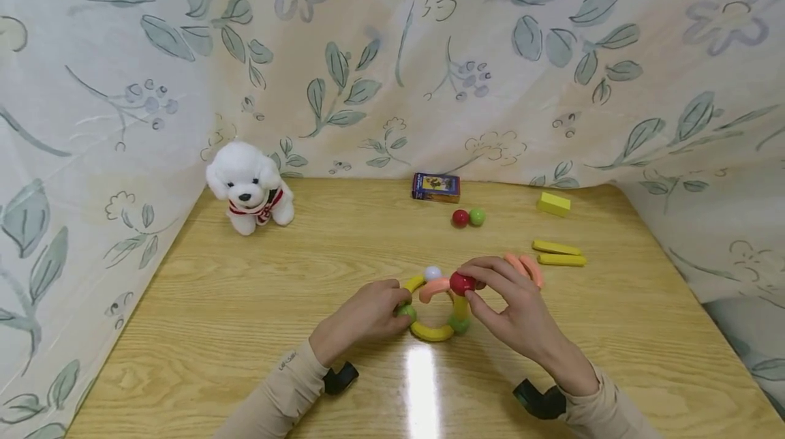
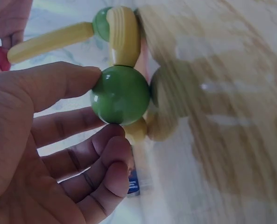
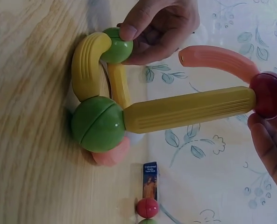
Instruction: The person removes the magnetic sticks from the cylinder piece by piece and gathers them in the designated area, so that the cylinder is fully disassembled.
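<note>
Red was the ball (image 1: 462,283) the right hand (image 1: 515,304) pinched; the left hand (image 1: 370,311) held a green ball (image 2: 121,95), well in from the tabletop (image 1: 214,330)'s far edge.

Right grip (image 1: 514,308) pinches a red ball (image 1: 461,283); left grip (image 1: 366,313) holds a green ball (image 1: 407,314).

Well beyond the fingers of the right hand (image 1: 515,306), the words "Universal Waite Tarot Deck" are being shown in white on the blue part of a small box (image 1: 436,187). Behind the fingers of the left hand (image 1: 362,313), dark lettering (image 1: 287,360), too small to be read, is being carried by the sleeve (image 1: 270,391). Just beside the left fingertips (image 2: 117,179), white characters on the box are being partly hidden.
</note>
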Demonstrator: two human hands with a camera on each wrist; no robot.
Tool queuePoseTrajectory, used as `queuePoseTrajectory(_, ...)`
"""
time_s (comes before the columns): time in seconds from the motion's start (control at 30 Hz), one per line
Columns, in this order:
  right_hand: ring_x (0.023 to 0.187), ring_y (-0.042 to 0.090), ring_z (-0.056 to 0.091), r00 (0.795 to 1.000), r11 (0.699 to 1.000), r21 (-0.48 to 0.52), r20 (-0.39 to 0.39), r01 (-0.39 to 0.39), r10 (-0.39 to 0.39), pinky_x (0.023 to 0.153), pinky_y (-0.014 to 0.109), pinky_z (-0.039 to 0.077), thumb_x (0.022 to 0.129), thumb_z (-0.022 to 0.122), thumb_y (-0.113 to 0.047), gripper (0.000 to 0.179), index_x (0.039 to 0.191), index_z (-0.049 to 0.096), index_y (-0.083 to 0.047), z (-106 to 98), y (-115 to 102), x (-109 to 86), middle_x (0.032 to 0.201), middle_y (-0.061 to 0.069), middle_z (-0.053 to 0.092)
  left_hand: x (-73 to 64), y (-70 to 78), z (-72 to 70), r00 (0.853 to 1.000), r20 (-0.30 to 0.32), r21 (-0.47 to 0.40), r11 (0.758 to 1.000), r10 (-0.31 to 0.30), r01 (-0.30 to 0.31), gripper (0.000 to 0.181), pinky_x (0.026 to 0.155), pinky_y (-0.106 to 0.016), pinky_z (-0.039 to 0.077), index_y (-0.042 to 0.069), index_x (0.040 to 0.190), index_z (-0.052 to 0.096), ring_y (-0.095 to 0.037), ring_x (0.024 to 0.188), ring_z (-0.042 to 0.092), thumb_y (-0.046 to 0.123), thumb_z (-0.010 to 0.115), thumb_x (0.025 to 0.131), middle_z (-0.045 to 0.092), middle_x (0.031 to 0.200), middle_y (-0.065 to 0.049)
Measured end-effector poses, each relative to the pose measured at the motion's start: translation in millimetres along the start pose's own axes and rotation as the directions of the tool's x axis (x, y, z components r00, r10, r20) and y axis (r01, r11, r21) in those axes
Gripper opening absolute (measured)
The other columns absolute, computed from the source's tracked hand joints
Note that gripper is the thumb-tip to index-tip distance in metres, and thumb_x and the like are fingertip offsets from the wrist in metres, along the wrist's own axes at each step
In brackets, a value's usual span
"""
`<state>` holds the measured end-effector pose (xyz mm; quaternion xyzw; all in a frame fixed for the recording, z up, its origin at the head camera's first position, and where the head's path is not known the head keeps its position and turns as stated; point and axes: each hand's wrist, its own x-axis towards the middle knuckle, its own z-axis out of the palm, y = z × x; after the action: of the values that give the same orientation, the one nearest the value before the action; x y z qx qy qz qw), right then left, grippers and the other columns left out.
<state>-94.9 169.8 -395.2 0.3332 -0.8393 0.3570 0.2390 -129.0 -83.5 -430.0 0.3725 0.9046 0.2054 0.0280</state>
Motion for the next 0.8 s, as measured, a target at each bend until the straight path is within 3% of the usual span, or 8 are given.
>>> queuePoseTrajectory(0.27, 0.1, 0.015, 0.061, 1.0, 0.998, -0.064, -0.013, -0.004, 0.003, 0.085, 0.013, 0.043, 0.078, 0.073, 0.002, 0.036, 0.112, 0.07, -0.009, -2, 2, 5.3, 0.112, 0.005, 0.067, -3.1, -1.6, -3.3, 0.999, -0.001, 0.034, 0.999, -0.04, 0.04, 0.014, 0.051, -0.017, 0.033, 0.008, 0.085, 0.068, -0.005, 0.059, 0.04, 0.022, 0.07, 0.086, 0.056, 0.075, 0.0)
queuePoseTrajectory(0.37, 0.103, 0.017, 0.061, 1.0, 0.997, -0.07, 0.001, -0.012, 0.012, 0.086, 0.012, 0.045, 0.079, 0.073, 0.002, 0.037, 0.114, 0.069, -0.009, -2, 3, 6.2, 0.113, 0.005, 0.067, -3.4, 0.5, -7.2, 0.998, 0.004, 0.013, 0.998, -0.064, 0.064, 0.021, 0.054, -0.017, 0.036, 0.006, 0.096, 0.07, -0.006, 0.062, 0.043, 0.024, 0.071, 0.086, 0.059, 0.08, -0.001)
queuePoseTrajectory(0.47, 0.104, 0.017, 0.061, 1.0, 0.998, -0.07, 0.013, -0.01, 0.01, 0.087, 0.013, 0.046, 0.08, 0.073, 0.001, 0.037, 0.115, 0.069, -0.01, -2, 3, 6.9, 0.114, 0.005, 0.067, -0.8, 5.2, -12.7, 0.995, -0.061, -0.104, 0.992, -0.079, 0.073, 0.028, 0.061, -0.019, 0.043, 0.005, 0.112, 0.067, -0.007, 0.071, 0.051, 0.021, 0.067, 0.09, 0.063, 0.092, -0.002)
queuePoseTrajectory(0.6, 0.104, 0.017, 0.061, 1.0, 0.997, -0.076, 0.01, -0.008, 0.009, 0.087, 0.014, 0.046, 0.079, 0.073, 0.001, 0.038, 0.115, 0.069, -0.01, -2, 3, 7.8, 0.114, 0.005, 0.067, 6.8, 13.7, -18.8, 0.974, -0.224, -0.275, 0.961, -0.023, -0.041, 0.03, 0.071, -0.023, 0.051, 0.006, 0.122, 0.063, -0.012, 0.083, 0.058, 0.015, 0.064, 0.093, 0.065, 0.105, -0.003)
queuePoseTrajectory(0.7, 0.104, 0.017, 0.061, 1.0, 0.997, -0.081, 0.01, -0.011, 0.012, 0.086, 0.013, 0.046, 0.079, 0.073, 0.001, 0.038, 0.115, 0.069, -0.011, -2, 3, 7.9, 0.114, 0.004, 0.066, 12.4, 18.5, -20.1, 0.955, -0.293, -0.288, 0.949, 0.044, -0.132, 0.03, 0.071, -0.025, 0.053, 0.006, 0.119, 0.065, -0.013, 0.082, 0.058, 0.016, 0.069, 0.09, 0.065, 0.104, -0.003)
queuePoseTrajectory(0.8, 0.1, 0.014, 0.06, 1.0, 0.998, -0.063, 0.01, -0.013, 0.014, 0.083, 0.014, 0.047, 0.08, 0.073, 0.0, 0.037, 0.115, 0.069, -0.01, -1, 3, 7.4, 0.115, 0.005, 0.066, 15.8, 21.1, -18.5, 0.94, -0.328, -0.255, 0.95, 0.091, -0.181, 0.028, 0.069, -0.023, 0.053, 0.006, 0.114, 0.068, -0.012, 0.078, 0.057, 0.017, 0.072, 0.089, 0.065, 0.1, -0.003)
